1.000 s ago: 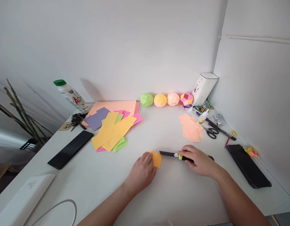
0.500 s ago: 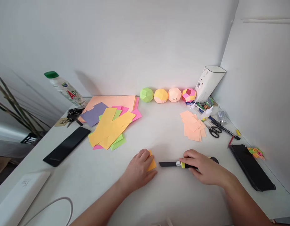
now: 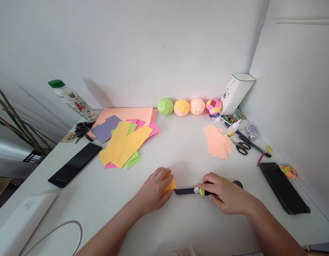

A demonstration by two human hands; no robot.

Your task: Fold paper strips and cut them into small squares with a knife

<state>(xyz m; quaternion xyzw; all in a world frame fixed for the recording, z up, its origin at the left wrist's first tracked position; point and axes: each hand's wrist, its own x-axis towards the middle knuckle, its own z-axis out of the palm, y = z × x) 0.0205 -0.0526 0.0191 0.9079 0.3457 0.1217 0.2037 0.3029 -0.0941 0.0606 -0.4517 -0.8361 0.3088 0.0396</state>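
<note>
In the head view, my left hand (image 3: pixel 155 191) is closed on a small piece of orange paper (image 3: pixel 169 183) at the front middle of the table. The hand hides much of that paper. My right hand (image 3: pixel 225 193) grips a utility knife (image 3: pixel 202 191) with a yellow and black handle. Its long dark blade lies low over the table and points left, the tip close to the paper's lower right corner. Whether the tip touches the paper I cannot tell. Beyond my left hand lies a pile of yellow paper strips (image 3: pixel 124 147), mixed with green and pink pieces.
Paper balls (image 3: pixel 181 107) line the wall. Peach paper pieces (image 3: pixel 217 141), scissors (image 3: pixel 242 148) and a glue bottle (image 3: pixel 233 128) lie right of centre. A black phone (image 3: pixel 284 188) rests far right, a black slab (image 3: pixel 75 165) left. A white bottle (image 3: pixel 73 101) stands at the back left.
My right hand has moved the knife left and slightly nearer, so its tip is now close to the orange paper. My left hand has shifted slightly left, still on the paper.
</note>
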